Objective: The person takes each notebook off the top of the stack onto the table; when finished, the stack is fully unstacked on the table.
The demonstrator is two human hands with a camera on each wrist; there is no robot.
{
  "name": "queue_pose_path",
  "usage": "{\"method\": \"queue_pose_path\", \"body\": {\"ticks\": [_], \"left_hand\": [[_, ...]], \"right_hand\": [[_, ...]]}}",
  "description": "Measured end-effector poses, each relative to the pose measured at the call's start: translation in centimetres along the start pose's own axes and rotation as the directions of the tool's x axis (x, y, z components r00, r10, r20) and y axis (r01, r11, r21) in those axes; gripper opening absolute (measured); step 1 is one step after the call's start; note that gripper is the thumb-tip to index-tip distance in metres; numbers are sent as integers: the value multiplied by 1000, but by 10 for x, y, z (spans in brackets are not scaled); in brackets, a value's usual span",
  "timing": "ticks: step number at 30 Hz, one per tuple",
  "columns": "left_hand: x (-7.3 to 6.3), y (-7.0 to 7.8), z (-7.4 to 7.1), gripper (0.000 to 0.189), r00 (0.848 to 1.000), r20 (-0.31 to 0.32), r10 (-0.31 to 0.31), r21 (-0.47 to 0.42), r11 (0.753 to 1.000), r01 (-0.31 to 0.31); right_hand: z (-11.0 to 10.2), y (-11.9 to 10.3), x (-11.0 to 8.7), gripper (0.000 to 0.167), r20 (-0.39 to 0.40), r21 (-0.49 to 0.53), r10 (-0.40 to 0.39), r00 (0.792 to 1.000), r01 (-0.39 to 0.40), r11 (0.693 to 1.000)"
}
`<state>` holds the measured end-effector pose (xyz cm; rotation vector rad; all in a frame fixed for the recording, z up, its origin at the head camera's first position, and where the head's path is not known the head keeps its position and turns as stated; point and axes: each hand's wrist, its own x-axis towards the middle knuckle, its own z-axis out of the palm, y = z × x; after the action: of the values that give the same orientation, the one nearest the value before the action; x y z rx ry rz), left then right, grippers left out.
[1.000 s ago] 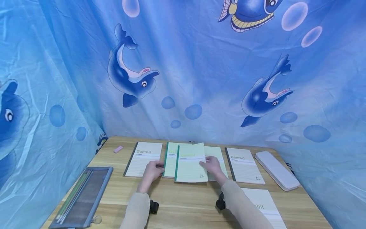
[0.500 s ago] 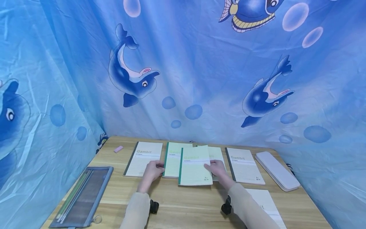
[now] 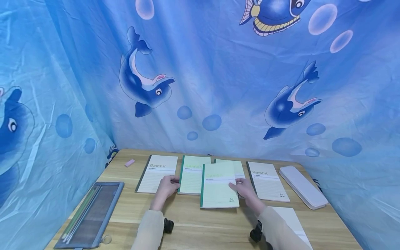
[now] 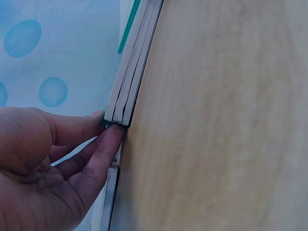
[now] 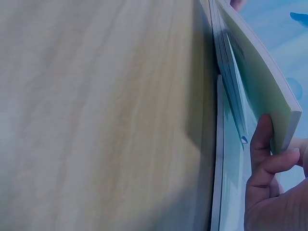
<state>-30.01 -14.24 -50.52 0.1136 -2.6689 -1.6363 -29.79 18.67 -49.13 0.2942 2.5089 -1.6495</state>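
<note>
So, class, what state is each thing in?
Lifted green notebook: closed, held by right hand.
Left green notebook: closed, pinched by left hand.
Right green notebook: closed, partly covered.
Left white notebook: closed, flat.
Right white notebook: closed, flat.
Near white notebook: apparently closed.
White case: shut.
Mesh pouch: zip unclear.

The right hand [image 3: 245, 191] pinches the held notebook [image 3: 219, 185] by its right edge; the left hand [image 3: 168, 186], in a pinch grip, lies left of that notebook; sleeved forearms [image 3: 148, 230] extend from its near side.
</note>
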Motion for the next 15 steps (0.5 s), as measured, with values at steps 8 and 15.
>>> {"method": "queue_pose_path", "body": {"ticks": [8, 15], "left_hand": [[0, 0, 0, 30, 1000, 2, -9, 4, 1000, 9], [1, -1, 0, 29, 1000, 7, -4, -1, 1000, 4]], "right_hand": [[-9, 8, -8, 53, -17, -45, -6, 1000, 6, 999], [-18, 11, -20, 58, -2, -55, -11, 1000, 11, 998]]}}
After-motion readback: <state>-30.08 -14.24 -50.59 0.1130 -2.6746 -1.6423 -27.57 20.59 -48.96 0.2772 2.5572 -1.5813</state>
